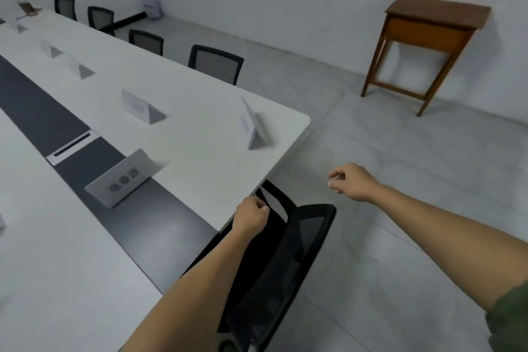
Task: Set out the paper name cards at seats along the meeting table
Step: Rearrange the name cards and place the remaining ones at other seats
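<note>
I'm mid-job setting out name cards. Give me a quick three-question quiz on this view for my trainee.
1. True or false: neither the left hand nor the right hand touches the nearest name card.
2. What stands by the wall on the right? A) wooden side table B) filing cabinet C) potted plant
3. How many black chairs line the far side of the meeting table?
Key: 1 true; 2 A; 3 four.

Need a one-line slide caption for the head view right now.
Name cards stand along the white table; left hand and right hand hold none.
</note>
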Demonstrator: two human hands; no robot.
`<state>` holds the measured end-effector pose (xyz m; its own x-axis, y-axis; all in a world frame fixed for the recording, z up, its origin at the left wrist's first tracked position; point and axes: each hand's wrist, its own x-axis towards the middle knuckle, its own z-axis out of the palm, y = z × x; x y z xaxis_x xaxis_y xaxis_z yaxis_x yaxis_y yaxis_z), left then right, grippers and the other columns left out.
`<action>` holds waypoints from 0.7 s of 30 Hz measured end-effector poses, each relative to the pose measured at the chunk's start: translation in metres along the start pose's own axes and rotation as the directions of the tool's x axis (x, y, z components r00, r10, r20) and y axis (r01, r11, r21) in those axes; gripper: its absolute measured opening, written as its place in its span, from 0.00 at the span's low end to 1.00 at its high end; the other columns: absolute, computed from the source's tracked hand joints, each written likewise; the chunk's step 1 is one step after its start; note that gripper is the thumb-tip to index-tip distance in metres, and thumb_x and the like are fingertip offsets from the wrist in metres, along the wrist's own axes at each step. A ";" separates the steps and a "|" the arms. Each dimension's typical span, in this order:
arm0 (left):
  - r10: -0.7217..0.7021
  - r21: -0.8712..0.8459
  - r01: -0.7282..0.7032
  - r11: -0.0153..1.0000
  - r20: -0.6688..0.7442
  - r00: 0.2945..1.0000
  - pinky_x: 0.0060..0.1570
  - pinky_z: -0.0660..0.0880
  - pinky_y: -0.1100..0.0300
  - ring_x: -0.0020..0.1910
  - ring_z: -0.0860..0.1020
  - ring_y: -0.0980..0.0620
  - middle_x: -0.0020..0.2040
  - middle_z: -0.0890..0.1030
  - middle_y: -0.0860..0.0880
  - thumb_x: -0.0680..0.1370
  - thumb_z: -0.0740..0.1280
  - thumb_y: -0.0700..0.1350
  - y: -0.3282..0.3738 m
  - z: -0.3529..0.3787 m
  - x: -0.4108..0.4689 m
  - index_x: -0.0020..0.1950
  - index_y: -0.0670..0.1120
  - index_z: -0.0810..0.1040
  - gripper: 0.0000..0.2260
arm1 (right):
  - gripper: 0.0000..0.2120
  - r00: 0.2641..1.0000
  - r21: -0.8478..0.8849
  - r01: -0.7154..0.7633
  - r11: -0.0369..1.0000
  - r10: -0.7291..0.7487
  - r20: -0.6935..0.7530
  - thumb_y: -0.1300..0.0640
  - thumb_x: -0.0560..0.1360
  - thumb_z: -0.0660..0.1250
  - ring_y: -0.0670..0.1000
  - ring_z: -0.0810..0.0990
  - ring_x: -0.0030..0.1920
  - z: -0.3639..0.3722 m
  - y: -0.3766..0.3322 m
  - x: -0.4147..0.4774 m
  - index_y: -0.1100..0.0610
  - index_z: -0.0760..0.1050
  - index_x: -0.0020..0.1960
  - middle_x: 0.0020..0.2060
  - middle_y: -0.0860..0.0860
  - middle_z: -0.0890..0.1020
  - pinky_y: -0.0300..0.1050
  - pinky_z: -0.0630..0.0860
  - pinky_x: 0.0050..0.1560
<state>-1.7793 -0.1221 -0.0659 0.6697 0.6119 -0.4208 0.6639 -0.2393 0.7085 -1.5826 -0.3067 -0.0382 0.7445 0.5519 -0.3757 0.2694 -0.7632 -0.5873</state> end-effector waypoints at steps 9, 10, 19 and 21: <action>-0.026 0.012 0.027 1.000 -0.070 0.997 0.45 0.80 0.50 0.40 0.82 0.45 0.40 0.83 0.45 0.73 0.62 0.40 0.051 0.035 0.022 0.40 0.44 0.79 0.07 | 0.19 0.995 -0.168 0.097 0.981 -0.091 0.044 0.52 0.75 0.68 0.54 0.81 0.54 -0.064 0.034 0.036 0.55 0.77 0.64 0.56 0.53 0.82 0.49 0.76 0.58; -0.047 0.003 0.048 0.999 -0.085 0.995 0.45 0.81 0.51 0.40 0.82 0.45 0.40 0.83 0.45 0.73 0.62 0.40 0.053 0.035 0.035 0.39 0.45 0.78 0.06 | 0.19 0.991 -0.189 0.126 0.974 -0.114 0.075 0.51 0.75 0.68 0.53 0.80 0.54 -0.065 0.031 0.050 0.55 0.77 0.64 0.56 0.53 0.82 0.48 0.76 0.58; -0.253 -0.210 0.225 0.951 -0.118 0.960 0.45 0.79 0.53 0.45 0.82 0.42 0.45 0.83 0.42 0.74 0.62 0.41 0.079 0.049 0.154 0.45 0.44 0.79 0.06 | 0.20 0.958 -0.326 0.243 0.914 -0.173 0.230 0.49 0.74 0.68 0.51 0.80 0.54 -0.106 0.003 0.183 0.52 0.76 0.65 0.57 0.50 0.81 0.47 0.76 0.59; -0.286 -0.253 0.246 0.936 -0.135 0.949 0.43 0.78 0.55 0.43 0.82 0.43 0.43 0.83 0.42 0.73 0.62 0.40 0.096 0.047 0.178 0.44 0.43 0.79 0.07 | 0.20 0.954 -0.352 0.268 0.897 -0.196 0.225 0.49 0.74 0.68 0.51 0.80 0.54 -0.128 -0.012 0.222 0.53 0.76 0.65 0.56 0.50 0.82 0.48 0.76 0.58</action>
<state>-1.5809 -0.0716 -0.0989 0.4004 0.7507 -0.5255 0.7018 0.1175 0.7026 -1.3420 -0.2181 -0.0228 0.5200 0.7522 -0.4047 0.6560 -0.6551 -0.3748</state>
